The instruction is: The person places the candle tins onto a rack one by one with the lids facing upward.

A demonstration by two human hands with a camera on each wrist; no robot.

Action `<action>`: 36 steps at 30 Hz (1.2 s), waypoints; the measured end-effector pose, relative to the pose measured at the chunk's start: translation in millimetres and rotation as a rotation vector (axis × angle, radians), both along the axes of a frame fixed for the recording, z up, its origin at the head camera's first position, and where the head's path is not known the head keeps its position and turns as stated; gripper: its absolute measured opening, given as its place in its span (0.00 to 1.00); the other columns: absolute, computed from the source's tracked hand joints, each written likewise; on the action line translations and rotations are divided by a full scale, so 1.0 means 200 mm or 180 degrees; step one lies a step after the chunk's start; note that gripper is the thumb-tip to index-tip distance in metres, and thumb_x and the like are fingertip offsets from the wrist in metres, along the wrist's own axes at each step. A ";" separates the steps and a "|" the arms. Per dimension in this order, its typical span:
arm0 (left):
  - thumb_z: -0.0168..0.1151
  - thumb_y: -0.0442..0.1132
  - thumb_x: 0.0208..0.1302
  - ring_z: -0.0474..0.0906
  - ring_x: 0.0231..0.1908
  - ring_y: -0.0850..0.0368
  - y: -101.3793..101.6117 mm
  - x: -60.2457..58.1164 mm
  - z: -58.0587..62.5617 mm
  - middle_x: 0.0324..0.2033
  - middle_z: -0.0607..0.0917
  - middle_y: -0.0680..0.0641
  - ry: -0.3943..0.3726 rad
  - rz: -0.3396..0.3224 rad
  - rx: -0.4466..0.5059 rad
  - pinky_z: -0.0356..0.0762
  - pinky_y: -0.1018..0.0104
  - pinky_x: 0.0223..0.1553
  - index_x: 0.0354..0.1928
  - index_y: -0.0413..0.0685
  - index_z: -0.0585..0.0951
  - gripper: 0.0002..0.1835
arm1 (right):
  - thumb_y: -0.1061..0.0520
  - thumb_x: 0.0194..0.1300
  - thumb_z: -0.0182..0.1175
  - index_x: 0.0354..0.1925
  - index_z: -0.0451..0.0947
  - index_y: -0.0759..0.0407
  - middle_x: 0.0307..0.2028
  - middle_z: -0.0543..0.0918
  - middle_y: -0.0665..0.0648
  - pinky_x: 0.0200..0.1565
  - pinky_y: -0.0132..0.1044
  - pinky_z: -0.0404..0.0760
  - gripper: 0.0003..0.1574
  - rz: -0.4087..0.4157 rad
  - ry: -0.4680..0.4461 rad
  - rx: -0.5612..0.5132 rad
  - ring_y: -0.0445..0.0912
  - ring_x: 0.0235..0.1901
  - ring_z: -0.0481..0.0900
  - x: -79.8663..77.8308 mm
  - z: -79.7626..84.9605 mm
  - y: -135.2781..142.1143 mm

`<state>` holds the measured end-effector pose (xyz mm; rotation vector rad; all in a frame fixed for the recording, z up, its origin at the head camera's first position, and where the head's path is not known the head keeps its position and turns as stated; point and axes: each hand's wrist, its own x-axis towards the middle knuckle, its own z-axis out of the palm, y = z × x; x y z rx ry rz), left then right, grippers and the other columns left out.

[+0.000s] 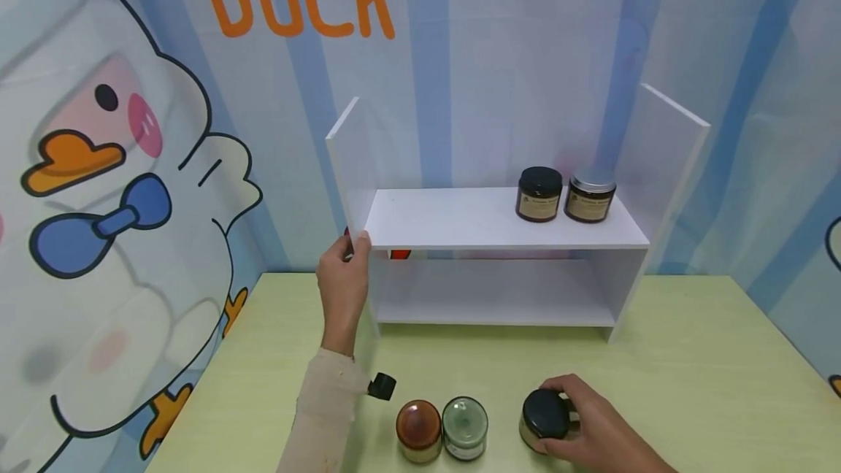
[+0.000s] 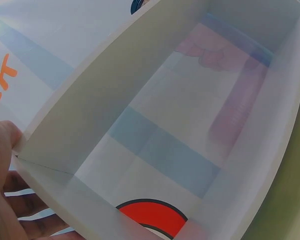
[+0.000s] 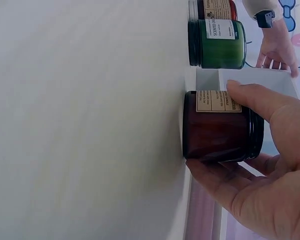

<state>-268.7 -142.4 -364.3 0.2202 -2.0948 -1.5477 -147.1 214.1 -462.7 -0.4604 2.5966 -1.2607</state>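
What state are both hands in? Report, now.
Left hand: holding the white shelf unit by its left side.
Right hand: holding a dark jar.

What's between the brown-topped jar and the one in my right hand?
In the head view, the green jar, beside the brown-topped jar, then bare tabletop up to the black-topped jar in your right hand.

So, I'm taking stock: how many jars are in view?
5: a black-lidded jar and a silver-lidded jar on the shelf, an amber jar and a green jar on the table, and another black-lidded jar in the right hand.
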 end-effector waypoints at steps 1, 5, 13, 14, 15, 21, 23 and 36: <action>0.55 0.60 0.72 0.79 0.43 0.50 0.00 0.00 0.00 0.49 0.86 0.47 0.0002 0.0004 -0.0009 0.75 0.53 0.41 0.54 0.48 0.85 0.25 | 0.46 0.51 0.80 0.59 0.71 0.62 0.55 0.77 0.61 0.45 0.40 0.82 0.44 0.0022 0.0033 -0.0005 0.55 0.52 0.80 0.00 0.00 0.00; 0.55 0.60 0.73 0.78 0.42 0.50 0.00 -0.01 0.00 0.47 0.86 0.47 0.0019 0.0022 -0.0034 0.75 0.54 0.40 0.51 0.48 0.86 0.25 | 0.45 0.53 0.79 0.59 0.71 0.61 0.56 0.77 0.61 0.46 0.37 0.81 0.44 0.0076 0.0104 -0.0002 0.55 0.53 0.79 0.01 0.00 0.00; 0.55 0.59 0.73 0.78 0.41 0.50 0.00 -0.01 0.00 0.46 0.87 0.47 0.0042 0.0032 -0.0055 0.74 0.55 0.38 0.49 0.48 0.86 0.23 | 0.45 0.52 0.79 0.61 0.70 0.59 0.57 0.76 0.59 0.47 0.39 0.81 0.45 0.0093 0.0012 0.0029 0.55 0.54 0.79 -0.01 -0.01 -0.01; 0.55 0.59 0.73 0.78 0.41 0.50 0.00 -0.01 0.00 0.46 0.87 0.47 0.0037 0.0039 -0.0056 0.74 0.55 0.38 0.50 0.48 0.86 0.23 | 0.45 0.52 0.79 0.61 0.70 0.59 0.57 0.76 0.59 0.47 0.39 0.81 0.45 0.0104 0.0016 0.0025 0.55 0.54 0.79 -0.01 -0.01 -0.01; 0.55 0.59 0.72 0.79 0.42 0.50 0.00 -0.01 0.00 0.47 0.87 0.47 0.0031 0.0042 -0.0051 0.74 0.54 0.39 0.50 0.48 0.86 0.23 | 0.45 0.52 0.79 0.61 0.70 0.59 0.57 0.76 0.60 0.47 0.38 0.81 0.45 0.0108 0.0004 0.0015 0.55 0.55 0.79 -0.01 -0.01 -0.01; 0.55 0.59 0.72 0.79 0.46 0.49 0.00 -0.01 0.00 0.50 0.86 0.46 -0.0021 0.0047 -0.0031 0.76 0.51 0.44 0.54 0.48 0.85 0.24 | 0.46 0.53 0.78 0.63 0.69 0.60 0.60 0.75 0.63 0.48 0.40 0.82 0.46 0.0166 -0.0042 -0.0082 0.57 0.55 0.79 -0.01 0.00 -0.02; 0.55 0.59 0.72 0.79 0.47 0.50 0.00 -0.01 0.00 0.50 0.86 0.46 -0.0034 0.0054 -0.0029 0.76 0.51 0.45 0.54 0.48 0.85 0.25 | 0.47 0.54 0.78 0.64 0.69 0.61 0.60 0.75 0.65 0.49 0.43 0.82 0.46 0.0169 -0.0085 -0.0127 0.59 0.56 0.79 -0.01 0.00 -0.01; 0.56 0.58 0.72 0.80 0.48 0.49 0.00 -0.02 0.00 0.51 0.87 0.46 -0.0052 0.0075 -0.0004 0.78 0.49 0.47 0.55 0.48 0.85 0.24 | 0.48 0.53 0.79 0.63 0.67 0.61 0.61 0.74 0.68 0.53 0.46 0.82 0.47 0.0190 -0.0300 -0.0407 0.64 0.58 0.79 -0.02 -0.02 -0.01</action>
